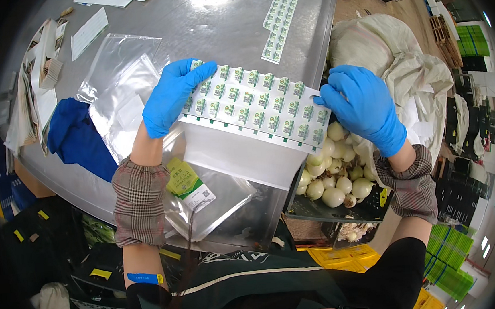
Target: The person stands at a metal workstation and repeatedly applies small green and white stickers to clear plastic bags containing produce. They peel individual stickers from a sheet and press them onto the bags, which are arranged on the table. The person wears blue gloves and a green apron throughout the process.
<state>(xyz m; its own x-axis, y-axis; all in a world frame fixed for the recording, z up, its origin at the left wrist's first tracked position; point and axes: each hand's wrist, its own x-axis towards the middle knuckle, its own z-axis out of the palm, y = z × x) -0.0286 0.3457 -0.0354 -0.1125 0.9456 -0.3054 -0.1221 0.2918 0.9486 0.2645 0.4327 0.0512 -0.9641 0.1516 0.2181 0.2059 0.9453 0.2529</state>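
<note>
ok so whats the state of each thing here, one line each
sticker sheet: held flat between both hands, mostly full
left hand: gloved, pressing the sheet's left end
right hand: gloved, pinching the sheet's right edge
clear bags: flat, empty
crate: holds pale onions
second sheet: lying loose on table

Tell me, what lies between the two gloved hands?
In the head view, a sheet of small green-and-white stickers spans from the left hand to the right hand; both hold its ends.
</note>
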